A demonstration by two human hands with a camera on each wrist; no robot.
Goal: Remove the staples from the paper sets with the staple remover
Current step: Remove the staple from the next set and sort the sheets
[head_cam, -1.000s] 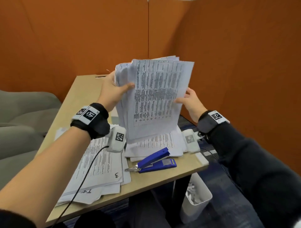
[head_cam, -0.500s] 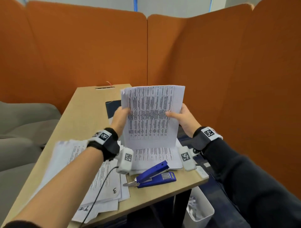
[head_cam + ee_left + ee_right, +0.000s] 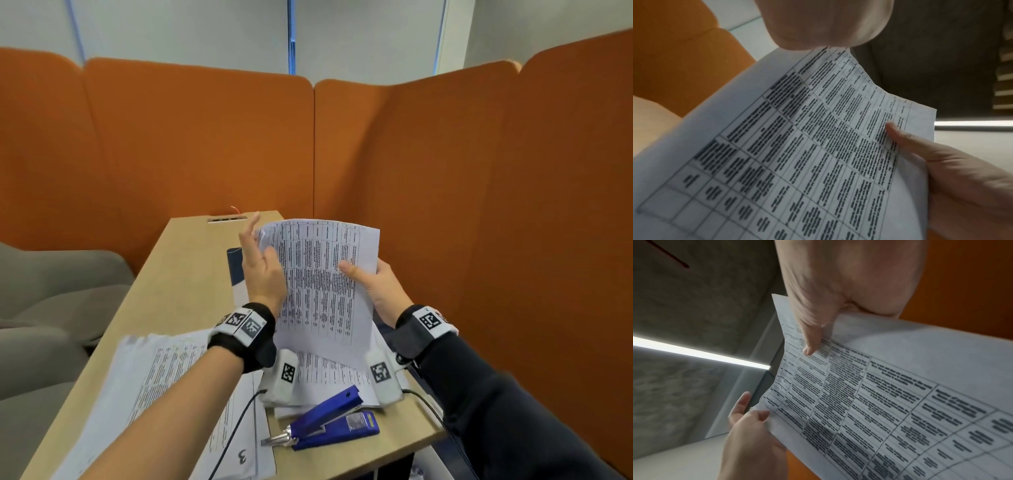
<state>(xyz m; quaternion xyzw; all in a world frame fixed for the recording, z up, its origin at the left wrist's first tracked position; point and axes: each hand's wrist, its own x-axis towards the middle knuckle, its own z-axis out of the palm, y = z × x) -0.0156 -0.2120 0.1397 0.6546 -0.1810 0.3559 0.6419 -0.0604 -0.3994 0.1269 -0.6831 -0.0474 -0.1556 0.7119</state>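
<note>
I hold a stapled paper set (image 3: 325, 284) with printed tables upright above the desk. My right hand (image 3: 375, 287) grips its right edge, thumb (image 3: 810, 344) on the front page. My left hand (image 3: 262, 270) is at the upper left corner; its thumb (image 3: 761, 414) pinches the edge there while one finger points up beside the sheet. The corner curls slightly, and no staple shows in any view. The blue staple remover (image 3: 329, 423) lies untouched on the desk near the front edge, metal tip pointing left.
A wooden desk (image 3: 185, 274) is enclosed by orange partition walls (image 3: 445, 205). A pile of printed sheets (image 3: 164, 394) lies front left, another pile (image 3: 329, 375) under my hands. A dark blue folder (image 3: 236, 270) lies further back. A grey sofa (image 3: 51, 308) stands left.
The head view tilted upward. My left hand slid up the paper's left edge to the top corner and its fingers straightened. The right hand keeps its grip.
</note>
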